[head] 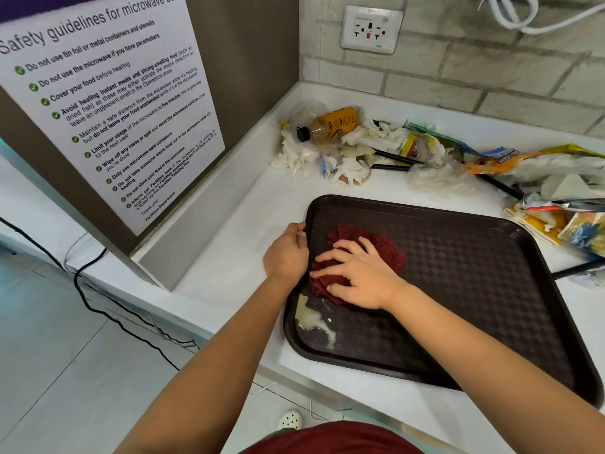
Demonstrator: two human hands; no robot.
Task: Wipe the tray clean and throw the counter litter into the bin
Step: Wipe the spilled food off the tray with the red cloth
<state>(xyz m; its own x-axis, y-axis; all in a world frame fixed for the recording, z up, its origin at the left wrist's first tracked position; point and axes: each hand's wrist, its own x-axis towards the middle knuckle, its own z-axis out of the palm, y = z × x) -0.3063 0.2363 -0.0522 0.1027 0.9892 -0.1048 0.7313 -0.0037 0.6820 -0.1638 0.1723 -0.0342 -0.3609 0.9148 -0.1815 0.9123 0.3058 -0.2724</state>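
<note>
Head view: the right hand (355,273) lies flat on one dark red cloth (370,253), fingers spread and nearly straight, pressing it down onto the left part of the tray floor. The cloth is bunched, showing beyond the fingertips and under the palm. The left hand (286,253) sits just beside it at the tray's left edge, fingers curled over the rim and gripping it.

There is one tray (474,276), dark brown with a checkered textured floor, lying flat on the white counter (229,257) with its near right corner reaching the counter's front edge. One pale, creamy spill (314,319) lies in the tray's near left corner, just below the cloth and apart from it.

Beyond the tray, along the back of the counter, lies a heap of litter: one plastic bottle (327,124) with an orange label and a black cap, on its side; crumpled white tissues (357,149), too tangled to count; several snack wrappers (510,162) in yellow, orange and blue, running off toward the right edge; and at least two black sticks (393,155) poking out of the pile.

On the left stands a panel bearing one microwave safety notice (108,103). One wall socket (371,29) sits on the brick wall behind.
</note>
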